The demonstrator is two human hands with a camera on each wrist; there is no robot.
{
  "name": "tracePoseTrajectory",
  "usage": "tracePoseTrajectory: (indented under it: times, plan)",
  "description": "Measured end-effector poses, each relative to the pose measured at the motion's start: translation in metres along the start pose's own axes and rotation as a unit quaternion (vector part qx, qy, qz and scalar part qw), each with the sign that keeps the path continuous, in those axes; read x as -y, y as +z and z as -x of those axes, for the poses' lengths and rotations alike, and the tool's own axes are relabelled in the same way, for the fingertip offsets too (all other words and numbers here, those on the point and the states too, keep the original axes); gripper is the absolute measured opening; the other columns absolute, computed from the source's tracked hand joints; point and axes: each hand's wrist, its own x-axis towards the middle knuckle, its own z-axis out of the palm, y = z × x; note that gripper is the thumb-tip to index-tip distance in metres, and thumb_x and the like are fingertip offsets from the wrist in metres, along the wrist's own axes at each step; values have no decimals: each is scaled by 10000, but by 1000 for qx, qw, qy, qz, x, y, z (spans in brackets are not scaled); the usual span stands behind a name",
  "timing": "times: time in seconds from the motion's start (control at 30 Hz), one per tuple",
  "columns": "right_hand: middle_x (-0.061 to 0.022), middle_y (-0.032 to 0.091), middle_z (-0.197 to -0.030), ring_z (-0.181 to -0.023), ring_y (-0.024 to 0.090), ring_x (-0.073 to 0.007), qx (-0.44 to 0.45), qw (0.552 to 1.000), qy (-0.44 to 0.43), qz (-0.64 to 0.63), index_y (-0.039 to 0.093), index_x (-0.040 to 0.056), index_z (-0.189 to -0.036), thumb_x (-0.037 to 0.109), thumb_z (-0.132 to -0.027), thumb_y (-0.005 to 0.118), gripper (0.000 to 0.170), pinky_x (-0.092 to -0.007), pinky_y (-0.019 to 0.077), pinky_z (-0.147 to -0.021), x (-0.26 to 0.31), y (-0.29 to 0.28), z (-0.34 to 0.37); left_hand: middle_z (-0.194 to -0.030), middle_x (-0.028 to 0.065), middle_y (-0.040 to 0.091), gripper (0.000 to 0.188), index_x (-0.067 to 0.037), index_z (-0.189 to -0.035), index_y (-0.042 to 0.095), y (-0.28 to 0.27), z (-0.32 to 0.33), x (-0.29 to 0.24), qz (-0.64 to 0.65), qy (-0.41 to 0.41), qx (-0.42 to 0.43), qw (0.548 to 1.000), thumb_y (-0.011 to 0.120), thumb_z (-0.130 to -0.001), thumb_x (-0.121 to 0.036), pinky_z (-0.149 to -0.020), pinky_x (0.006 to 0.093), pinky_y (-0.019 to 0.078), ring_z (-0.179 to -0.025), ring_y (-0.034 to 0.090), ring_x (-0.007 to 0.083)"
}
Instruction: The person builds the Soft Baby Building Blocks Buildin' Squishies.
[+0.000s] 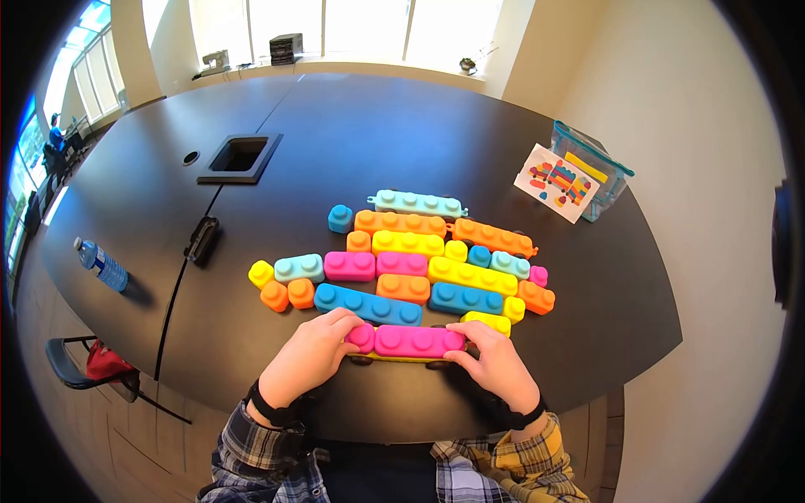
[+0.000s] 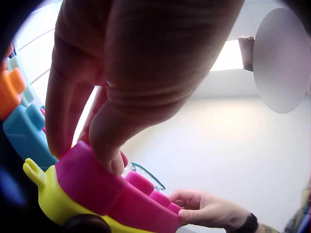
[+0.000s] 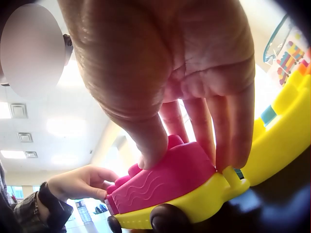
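Note:
A yellow wheeled toy base [image 3: 206, 201] stands at the near side of the dark table, topped by a small pink block [image 1: 360, 337] and a longer pink block [image 1: 417, 341] end to end. My left hand [image 1: 310, 354] pinches the small pink block at the left end, thumb on the near side and fingers beyond, as the left wrist view shows. At the other end, my right hand [image 1: 495, 360] grips the long pink block between thumb and fingers. Dark wheels [image 3: 167, 218] show below the base. Just beyond lies a long blue block [image 1: 369, 304].
Rows of colored blocks, including an orange wheeled base [image 1: 493, 238] and a light teal wheeled base [image 1: 418, 204], lie behind my hands. A picture card [image 1: 557, 183] leans on a clear bag [image 1: 616, 180] at right. A water bottle [image 1: 102, 265] stands at left.

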Motion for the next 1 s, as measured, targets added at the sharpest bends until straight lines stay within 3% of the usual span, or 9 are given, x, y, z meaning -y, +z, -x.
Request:
tracePoseTrajectory:
  times: [0.17, 0.23, 0.4, 0.47, 0.57, 0.7, 0.8, 0.9, 1.0]
  plan:
    - [-155, 709, -1087, -1014, 688, -366, 10, 1000, 14, -7, 673, 22, -1236, 234, -921, 794, 398, -419, 561, -884, 2, -1, 1, -1099, 132, 683, 301, -44, -1169, 679, -1, 0, 3, 19, -10, 11, 1000, 769, -884, -76, -855, 418, 558, -983, 679, 359]
    - [-156, 710, -1088, -1016, 688, -366, 13, 1000, 17, -10, 673, 23, -1236, 236, -920, 795, 400, -419, 561, -886, 3, -1, 0, -1108, 131, 692, 307, -47, -1175, 685, -7, -1, 10, 23, 28, 9, 999, 774, -883, -85, -898, 426, 549, -1037, 672, 358]
    - [-157, 713, -1095, -1022, 690, -366, 15, 1000, 23, -12, 674, 22, -1240, 234, -917, 798, 406, -418, 562, -892, 3, -1, 0, -1177, 164, 698, 338, 1, -1180, 673, -52, -3, 56, -44, -26, -140, 989, 650, -851, 77, -1014, 415, 516, -1159, 648, 376]
    - [-159, 717, -1103, -1022, 692, -365, 11, 1000, 13, -11, 673, 18, -1241, 229, -917, 798, 407, -414, 564, -893, 3, -1, 0, -1320, 171, 673, 446, -32, -1238, 675, -75, -3, 89, -131, -50, -105, 984, 611, -818, 102, -1067, 446, 502, -1247, 611, 396]
    - [-159, 719, -1108, -1016, 694, -366, 18, 1000, 10, -20, 674, 20, -1242, 228, -919, 797, 404, -412, 568, -887, 2, 0, -1, -1360, 163, 667, 550, -49, -1270, 669, -88, 2, 137, -149, -74, -41, 985, 738, -747, 108, -1121, 436, 482, -1304, 593, 383]
    - [-160, 718, -1112, -1011, 695, -368, 17, 1000, 11, -18, 676, 24, -1243, 228, -921, 795, 399, -407, 571, -882, 3, 1, -1, -1326, 162, 681, 500, -52, -1254, 671, -94, -5, 155, -158, -46, -8, 986, 739, -775, 78, -1066, 442, 510, -1237, 622, 396]
    - [-159, 718, -1113, -1009, 695, -368, 16, 1000, 13, -19, 677, 28, -1248, 228, -923, 794, 399, -406, 573, -878, 6, 0, -2, -1244, 171, 695, 469, -36, -1202, 663, -98, -7, 151, -119, -103, 26, 987, 782, -757, 51, -994, 435, 540, -1148, 654, 399]
    - [-159, 719, -1113, -1009, 696, -365, 20, 1000, 17, -10, 677, 28, -1251, 229, -927, 791, 399, -406, 573, -877, 8, -1, -2, -1140, 183, 695, 421, -15, -1139, 644, -102, -3, 147, -141, -101, -22, 985, 807, -752, 16, -924, 426, 552, -1051, 671, 406]
    - [-157, 720, -1114, -1011, 698, -362, 18, 1000, 11, -8, 678, 29, -1252, 234, -929, 790, 399, -406, 575, -877, 8, 0, -2, -1027, 160, 687, 423, 0, -1116, 618, -96, -8, 110, -149, -59, -194, 968, 825, -749, -30, -879, 375, 557, -975, 689, 347]
